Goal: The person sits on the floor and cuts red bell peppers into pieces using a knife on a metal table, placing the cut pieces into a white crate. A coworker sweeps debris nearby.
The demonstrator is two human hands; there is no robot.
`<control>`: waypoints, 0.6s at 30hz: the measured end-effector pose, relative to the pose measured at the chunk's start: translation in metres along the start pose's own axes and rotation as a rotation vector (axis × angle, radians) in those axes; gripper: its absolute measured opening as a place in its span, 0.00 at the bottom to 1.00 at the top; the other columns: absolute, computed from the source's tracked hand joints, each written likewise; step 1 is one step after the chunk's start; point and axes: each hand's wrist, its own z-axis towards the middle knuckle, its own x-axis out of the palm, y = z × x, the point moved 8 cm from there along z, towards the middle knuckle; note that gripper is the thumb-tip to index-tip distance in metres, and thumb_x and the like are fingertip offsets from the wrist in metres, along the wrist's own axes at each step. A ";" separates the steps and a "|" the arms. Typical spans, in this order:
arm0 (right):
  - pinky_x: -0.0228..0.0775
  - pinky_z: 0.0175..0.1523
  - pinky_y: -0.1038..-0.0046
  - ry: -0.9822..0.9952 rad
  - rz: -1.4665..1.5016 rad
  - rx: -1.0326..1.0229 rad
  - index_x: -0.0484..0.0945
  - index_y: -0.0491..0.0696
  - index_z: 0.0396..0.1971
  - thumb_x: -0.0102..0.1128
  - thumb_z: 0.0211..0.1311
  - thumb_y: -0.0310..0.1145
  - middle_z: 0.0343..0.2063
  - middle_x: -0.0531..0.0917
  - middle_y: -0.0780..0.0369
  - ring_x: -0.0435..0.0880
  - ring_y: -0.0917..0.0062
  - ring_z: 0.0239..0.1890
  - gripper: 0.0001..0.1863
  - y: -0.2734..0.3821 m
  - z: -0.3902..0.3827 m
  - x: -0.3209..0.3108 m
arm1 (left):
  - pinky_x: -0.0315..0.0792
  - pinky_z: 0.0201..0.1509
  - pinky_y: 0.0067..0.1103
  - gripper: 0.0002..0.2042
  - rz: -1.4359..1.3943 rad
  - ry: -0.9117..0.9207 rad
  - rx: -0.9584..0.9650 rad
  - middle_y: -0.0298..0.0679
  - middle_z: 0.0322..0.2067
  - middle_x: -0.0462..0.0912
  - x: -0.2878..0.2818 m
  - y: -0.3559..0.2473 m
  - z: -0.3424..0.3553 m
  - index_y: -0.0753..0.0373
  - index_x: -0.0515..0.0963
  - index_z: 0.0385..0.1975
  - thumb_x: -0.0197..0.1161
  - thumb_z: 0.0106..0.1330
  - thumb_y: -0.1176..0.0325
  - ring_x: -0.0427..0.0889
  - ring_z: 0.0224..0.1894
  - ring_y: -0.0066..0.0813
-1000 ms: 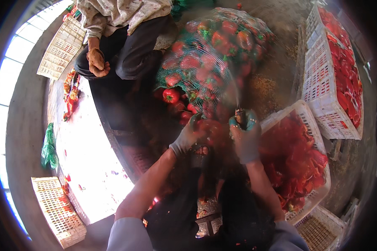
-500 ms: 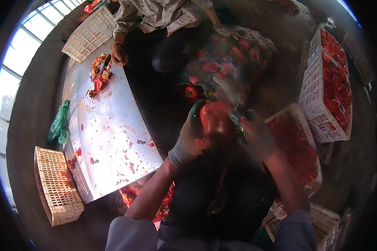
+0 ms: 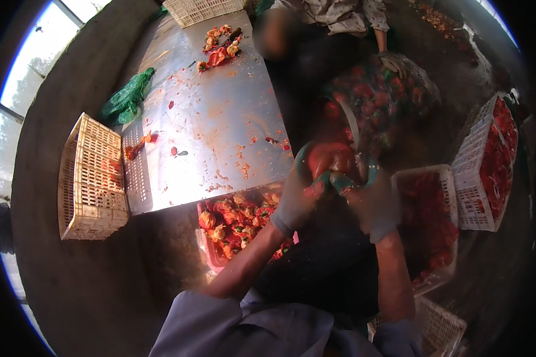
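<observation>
My left hand, in a grey glove with green fingers, is closed around a red bell pepper held over my lap. In the same kind of glove, my right hand grips a knife, whose pale blade points up and away beside the pepper. Its handle is hidden in the fist. The right thumb and fingers touch the pepper's near end. Just beyond both hands lies a mesh sack full of red peppers.
To the left stands a metal table with pepper scraps and a green net bag. Below its edge is a pink bin of cores. Crates of red peppers stand at right. A co-worker's gloved hand rests on the sack.
My view has swung left, showing more of the bin of cores. The right hand has come in against the pepper, and the knife blade now stands more upright.
</observation>
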 end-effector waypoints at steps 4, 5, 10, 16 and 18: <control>0.82 0.55 0.73 -0.121 0.271 -0.048 0.73 0.41 0.68 0.84 0.60 0.30 0.52 0.83 0.61 0.84 0.77 0.52 0.38 -0.016 -0.015 0.010 | 0.73 0.74 0.35 0.37 0.014 0.085 -0.113 0.51 0.66 0.81 -0.009 0.008 -0.018 0.69 0.56 0.82 0.62 0.83 0.53 0.80 0.69 0.40; 0.81 0.53 0.73 -0.126 0.402 -0.011 0.73 0.42 0.69 0.83 0.59 0.29 0.51 0.84 0.62 0.85 0.77 0.51 0.39 -0.015 -0.020 0.012 | 0.73 0.74 0.35 0.36 0.106 0.086 -0.046 0.52 0.66 0.81 -0.013 0.000 -0.020 0.69 0.56 0.82 0.60 0.84 0.53 0.80 0.69 0.40; 0.73 0.30 0.84 -0.043 0.743 0.196 0.80 0.51 0.63 0.76 0.65 0.37 0.43 0.85 0.70 0.79 0.90 0.28 0.27 -0.026 -0.034 0.031 | 0.76 0.68 0.31 0.32 0.155 0.087 -0.053 0.50 0.61 0.85 -0.050 -0.023 -0.026 0.71 0.66 0.79 0.50 0.88 0.49 0.84 0.61 0.37; 0.86 0.59 0.63 0.009 1.356 -0.037 0.68 0.51 0.78 0.54 0.85 0.46 0.67 0.80 0.60 0.86 0.68 0.60 0.29 -0.081 -0.049 0.070 | 0.83 0.61 0.34 0.32 0.097 -0.133 -0.055 0.52 0.58 0.87 -0.082 0.030 0.007 0.68 0.70 0.77 0.52 0.85 0.49 0.89 0.55 0.42; 0.85 0.66 0.60 -0.037 1.153 -0.120 0.67 0.51 0.79 0.49 0.88 0.46 0.72 0.78 0.58 0.84 0.64 0.66 0.28 -0.082 -0.054 0.072 | 0.74 0.72 0.42 0.33 0.633 -0.004 0.166 0.55 0.67 0.79 -0.079 0.048 0.026 0.65 0.68 0.79 0.57 0.82 0.51 0.80 0.67 0.53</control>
